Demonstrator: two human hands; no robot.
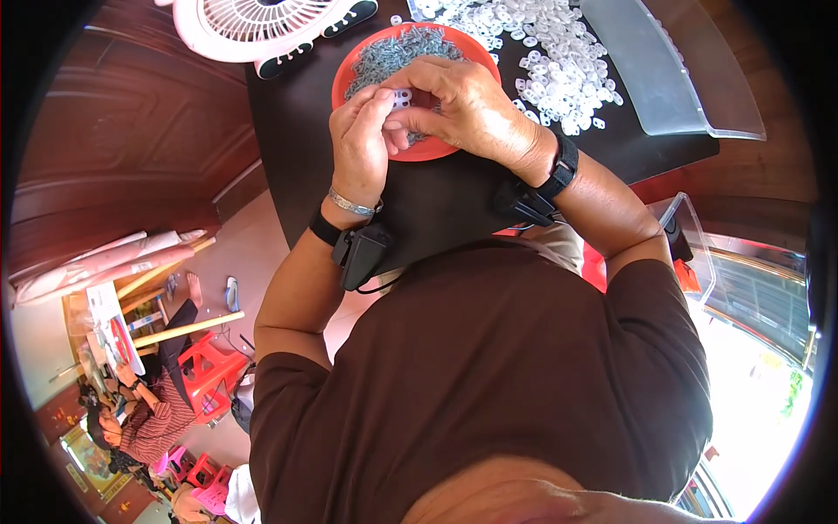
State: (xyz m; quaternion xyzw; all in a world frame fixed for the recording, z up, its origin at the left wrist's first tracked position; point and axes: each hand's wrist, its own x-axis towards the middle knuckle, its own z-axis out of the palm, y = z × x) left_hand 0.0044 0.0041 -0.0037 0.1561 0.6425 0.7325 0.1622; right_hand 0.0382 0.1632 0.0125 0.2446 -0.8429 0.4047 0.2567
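Observation:
Over a red bowl (483, 52) full of small grey screws (394, 58), both hands come together. My left hand (360, 144) pinches a small white plastic clip (401, 98) with dark holes between thumb and fingers. Just to the right, my right hand (471, 103) is closed, its index finger and thumb reaching to the same clip. Whether a screw sits between the right fingertips is too small to make out. A loose pile of similar white plastic clips (567, 83) spreads over the black table behind my right hand.
A pink-and-white fan (253, 22) stands at the far left of the black table (297, 157). At the right lies a translucent plastic bin (646, 79). Away to the left, another person (157, 415) sits at a separate table near red stools (209, 367).

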